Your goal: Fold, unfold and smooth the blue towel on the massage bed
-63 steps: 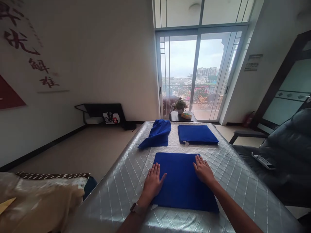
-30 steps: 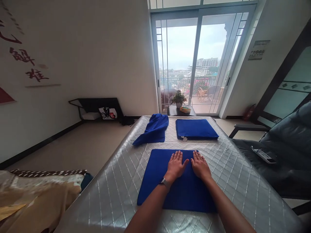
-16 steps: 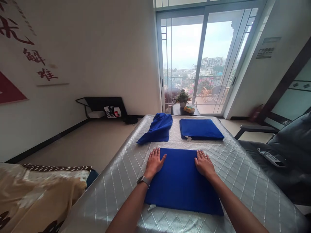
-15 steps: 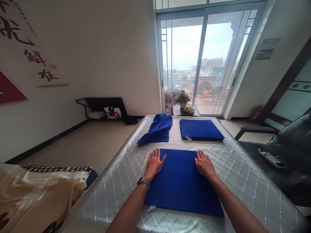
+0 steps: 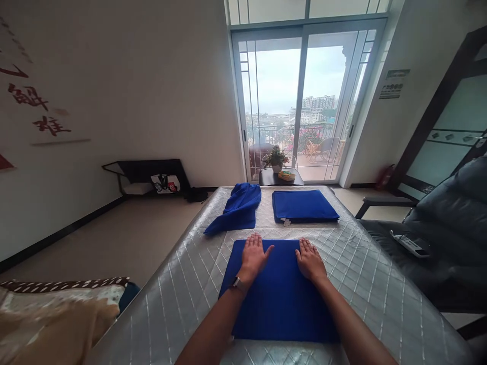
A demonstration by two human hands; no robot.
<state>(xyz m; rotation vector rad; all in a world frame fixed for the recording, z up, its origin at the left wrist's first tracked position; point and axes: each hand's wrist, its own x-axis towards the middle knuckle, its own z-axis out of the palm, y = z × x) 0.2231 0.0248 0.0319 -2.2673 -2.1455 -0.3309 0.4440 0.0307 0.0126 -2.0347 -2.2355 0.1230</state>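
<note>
A folded blue cloth (image 5: 283, 304) lies flat on a silver quilted mattress (image 5: 178, 289) in front of me. My left hand (image 5: 255, 257) rests palm down on the cloth near its far left corner, fingers stretched out. At the far right corner, my right hand (image 5: 311, 259) lies flat along the cloth's edge, fingers extended. Farther off sits a stack of folded blue cloth (image 5: 304, 204) with a white tag at its near edge. To the left of that stack is a crumpled blue cloth (image 5: 239, 208).
Beyond the mattress stands a small table with a potted plant (image 5: 277, 158) before a sliding glass door (image 5: 300, 101). A black armchair (image 5: 445, 243) with a power strip (image 5: 410, 244) on it is at right. Brown patterned bedding (image 5: 57, 319) lies at left.
My left hand has moved inward from the cloth's left edge onto its surface. The right hand stays near the right edge. The view has turned slightly right.
</note>
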